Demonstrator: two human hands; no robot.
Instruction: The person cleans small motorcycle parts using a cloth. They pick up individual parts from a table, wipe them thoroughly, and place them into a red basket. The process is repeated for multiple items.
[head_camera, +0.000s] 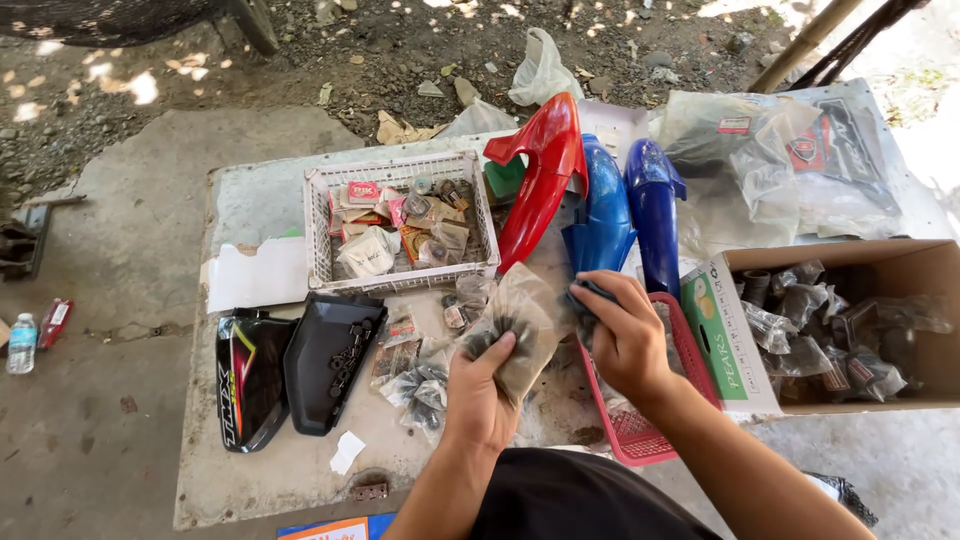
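- My left hand (480, 385) is clamped on a clear plastic bag (520, 330) of dark round parts, near the table's centre.
- My right hand (625, 335) is closed around a dark cloth (590, 293), above the red basket (640, 440).
- Far left, I see a white basket (325, 235) filled with small packets.
- Right, a cardboard box (900, 260) holds bagged dark parts.
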